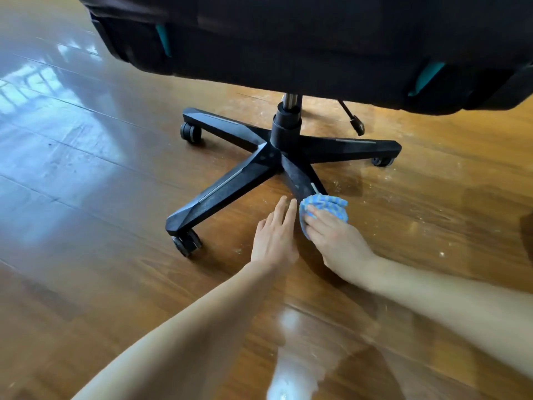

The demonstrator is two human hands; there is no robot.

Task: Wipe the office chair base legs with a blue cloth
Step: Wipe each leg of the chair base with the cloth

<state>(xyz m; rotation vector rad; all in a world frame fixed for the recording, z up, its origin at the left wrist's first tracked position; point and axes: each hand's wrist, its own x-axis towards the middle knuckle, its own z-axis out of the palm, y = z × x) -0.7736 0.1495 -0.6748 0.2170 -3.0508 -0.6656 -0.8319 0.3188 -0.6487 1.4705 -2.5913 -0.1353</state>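
Here, a glossy wooden floor [86, 174] carried a black office chair [288, 39] on its star-shaped base [268, 153]. The left hand [274, 239] lay flat, fingers straight, beside the nearest leg [300, 179]. The right hand [334, 243] gripped a bunched blue cloth [327, 207] against that leg's end.

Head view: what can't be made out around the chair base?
Head view only:
- Tip and caster of the near leg: covered by the blue cloth and the right hand.
- Any leg behind the column: hidden by it and the seat.
- Seat top and backrest: cut off by the top edge.
- Floor at the bottom: washed out by glare.
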